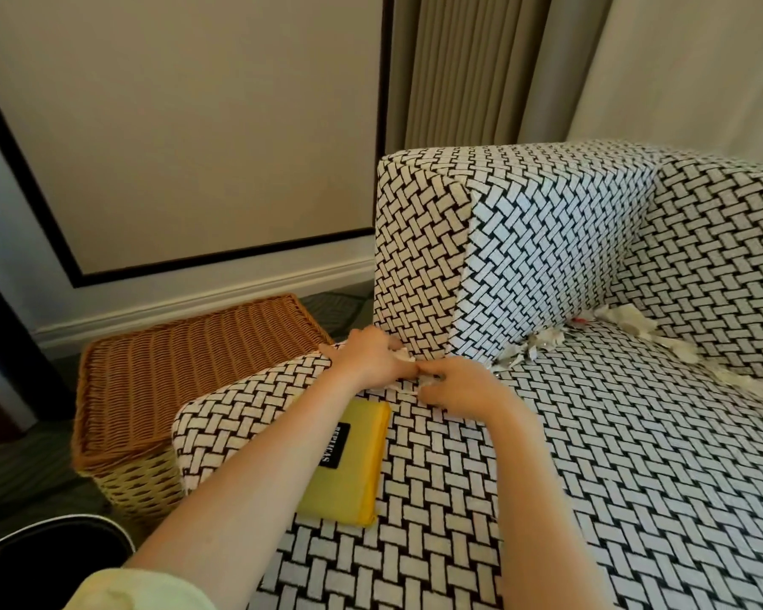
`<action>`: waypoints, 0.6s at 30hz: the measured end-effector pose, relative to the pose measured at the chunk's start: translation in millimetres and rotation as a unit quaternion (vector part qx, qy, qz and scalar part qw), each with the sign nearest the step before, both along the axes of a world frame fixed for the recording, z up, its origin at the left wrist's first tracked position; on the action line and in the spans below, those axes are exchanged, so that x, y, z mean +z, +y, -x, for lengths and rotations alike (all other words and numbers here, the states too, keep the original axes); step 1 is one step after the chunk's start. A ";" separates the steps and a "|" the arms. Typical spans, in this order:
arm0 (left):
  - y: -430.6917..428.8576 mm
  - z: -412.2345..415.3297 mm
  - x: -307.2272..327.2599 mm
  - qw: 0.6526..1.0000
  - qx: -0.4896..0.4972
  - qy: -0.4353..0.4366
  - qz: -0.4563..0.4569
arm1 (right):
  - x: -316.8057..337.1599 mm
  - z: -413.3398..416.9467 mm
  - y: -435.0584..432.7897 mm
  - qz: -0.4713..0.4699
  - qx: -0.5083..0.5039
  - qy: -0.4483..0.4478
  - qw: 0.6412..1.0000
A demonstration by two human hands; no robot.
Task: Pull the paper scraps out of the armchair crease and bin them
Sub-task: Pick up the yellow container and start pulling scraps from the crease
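1. White scraps of paper (404, 355) sit bunched under the fingertips of the left hand (368, 355), at the near end of the armchair crease (542, 341) where the armrest meets the seat.
2. Left hand: palm down, fingers curled onto the bunch, pinning or gathering it. Probably a loose hold; the fingertips hide the contact, so a firm grip cannot be confirmed.
3. Right hand (459, 385): just beside the left, fingertips touching it, curled over a small white piece (423, 380) on the seat. Pinch looks closed on that piece, though the thumb is hidden.
4. Judgement: both hands work the same spot so that one steadies the pile while the other teases bits free of the fold.
5. More scraps (529, 350) stick out of the crease beyond the right hand, and a larger crumpled lot (626, 319) lies farther along toward the chair back. A further strip (749, 380) trails off to the far right. Most of the job remains.
6. Yellow pouch (349, 460) lies on the seat under the left forearm, near the hands; not part of the task.
7. Wicker basket (186, 367), lid closed, stands on the floor left of the left hand. A dark round rim (54, 534) shows below the left elbow; possibly the bin, view too partial to be sure.
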State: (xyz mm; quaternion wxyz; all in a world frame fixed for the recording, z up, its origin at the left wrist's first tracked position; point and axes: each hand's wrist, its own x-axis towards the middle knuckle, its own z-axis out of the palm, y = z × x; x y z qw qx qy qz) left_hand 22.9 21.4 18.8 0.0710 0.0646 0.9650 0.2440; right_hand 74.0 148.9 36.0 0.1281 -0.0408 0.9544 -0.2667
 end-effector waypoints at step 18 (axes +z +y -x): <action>0.0 -10.2 39.4 0.908 0.052 -0.178 -0.376 | 9.6 -12.0 40.4 0.071 -0.074 0.035 0.994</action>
